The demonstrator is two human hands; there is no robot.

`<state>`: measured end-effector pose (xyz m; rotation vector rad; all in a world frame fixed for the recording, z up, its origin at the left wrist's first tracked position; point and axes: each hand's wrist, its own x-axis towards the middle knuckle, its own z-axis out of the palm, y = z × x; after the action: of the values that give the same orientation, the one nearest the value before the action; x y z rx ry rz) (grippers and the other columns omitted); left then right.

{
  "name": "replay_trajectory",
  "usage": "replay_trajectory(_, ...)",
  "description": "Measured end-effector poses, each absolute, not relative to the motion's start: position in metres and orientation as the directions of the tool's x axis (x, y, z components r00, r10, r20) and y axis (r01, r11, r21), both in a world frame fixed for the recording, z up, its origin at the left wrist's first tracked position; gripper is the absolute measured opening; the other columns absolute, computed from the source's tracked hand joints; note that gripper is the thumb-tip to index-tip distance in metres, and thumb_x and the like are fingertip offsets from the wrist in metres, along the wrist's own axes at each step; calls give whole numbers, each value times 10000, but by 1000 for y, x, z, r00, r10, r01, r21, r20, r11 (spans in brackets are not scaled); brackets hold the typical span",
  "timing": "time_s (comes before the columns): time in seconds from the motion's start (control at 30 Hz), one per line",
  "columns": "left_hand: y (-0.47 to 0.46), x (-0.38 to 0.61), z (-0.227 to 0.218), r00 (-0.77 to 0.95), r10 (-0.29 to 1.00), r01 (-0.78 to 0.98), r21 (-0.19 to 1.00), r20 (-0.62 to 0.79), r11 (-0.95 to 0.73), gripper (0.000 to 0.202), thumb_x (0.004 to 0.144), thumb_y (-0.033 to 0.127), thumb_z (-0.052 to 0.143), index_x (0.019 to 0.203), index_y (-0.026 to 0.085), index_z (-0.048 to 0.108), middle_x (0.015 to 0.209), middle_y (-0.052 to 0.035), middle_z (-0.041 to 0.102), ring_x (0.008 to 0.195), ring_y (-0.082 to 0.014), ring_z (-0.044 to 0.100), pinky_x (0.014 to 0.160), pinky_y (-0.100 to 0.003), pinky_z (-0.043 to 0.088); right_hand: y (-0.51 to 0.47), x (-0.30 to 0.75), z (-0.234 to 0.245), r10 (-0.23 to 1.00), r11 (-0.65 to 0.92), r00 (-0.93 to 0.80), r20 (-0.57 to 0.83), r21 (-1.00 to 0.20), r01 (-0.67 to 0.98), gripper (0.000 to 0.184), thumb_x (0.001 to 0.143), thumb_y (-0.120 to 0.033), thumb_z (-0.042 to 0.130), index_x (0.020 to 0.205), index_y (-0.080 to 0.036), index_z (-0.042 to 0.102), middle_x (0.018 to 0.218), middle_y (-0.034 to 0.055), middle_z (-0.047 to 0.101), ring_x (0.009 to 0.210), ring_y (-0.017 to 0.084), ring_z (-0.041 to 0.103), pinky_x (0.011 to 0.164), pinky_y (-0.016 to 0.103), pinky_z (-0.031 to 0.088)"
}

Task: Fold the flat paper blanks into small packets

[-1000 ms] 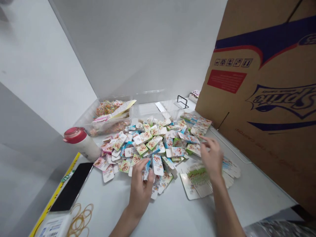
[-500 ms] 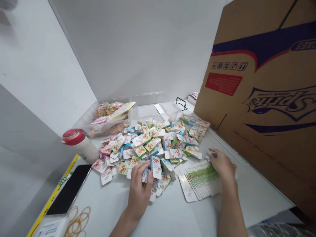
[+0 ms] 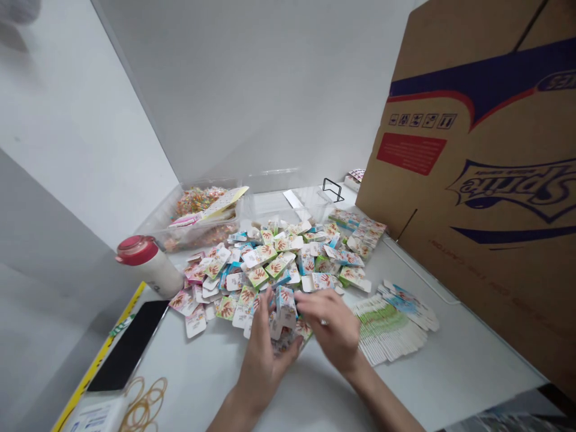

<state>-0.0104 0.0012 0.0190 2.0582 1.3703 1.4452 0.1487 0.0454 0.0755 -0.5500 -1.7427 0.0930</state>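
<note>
Right hand (image 3: 326,329) moved in beside left hand (image 3: 265,366), left grip pinching card (image 3: 286,306), right grip unclear

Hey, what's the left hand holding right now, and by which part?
The left hand seems to grip an upright blue-and-white card pack near its lower edge, though the exact hold is partly hidden.
</note>
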Motion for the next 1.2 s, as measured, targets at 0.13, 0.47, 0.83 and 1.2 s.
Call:
replay_trajectory(0.13, 2, -18, 15, 52, 772, 560, 622, 633, -548, 802, 920, 284, 527, 1538, 250, 17, 1500, -176, 330, 1369, -285, 372, 1059, -461, 412, 27, 124, 68, 413, 904, -306, 858, -427, 22, 508, 843, -28, 571, 1290, -262, 513, 1123, 85, 678, 967, 178, 664, 761, 323, 537)
replay_trajectory(0.47, 0, -16, 33, -59, 946, 157, 938, 320, -308, 484, 1002, 380, 315, 1441, 198, 411, 1457, -105, 430, 1385, -203, 354, 1153, -374, 286, 38, 132, 70, 569, 818, -254, 782, -508, 269, 333, 823, -97, 629, 1104, -274, 635, 1095, 72, 579, 1023, 204, 550, 851, 365, 470)
replay_trajectory(0.83, 1, -26, 52, 147, 984, -59, 994, 100, -92, 697, 910, 584, 433, 1485, 204, 326, 1439, -131, 439, 1391, -260, 330, 1150, -443, 263, 48, 137, 60, 626, 778, -354, 695, -587, 225, 391, 881, -138, 603, 1209, -348, 613, 1222, 67, 444, 1134, 185, 476, 881, 327, 462)
replay_trajectory(1.2, 11, -22, 60, 54, 995, -127, 989, 85, -78, 547, 813, 473, 652, 1232, 140, 536, 1235, -132, 602, 1114, -239, 589, 890, -285, 501, 47, 141, 67, 732, 644, -361, 578, -759, 91, 154, 903, -189, 572, 1016, -239, 665, 1166, 81, 465, 1100, 176, 501, 954, 326, 421)
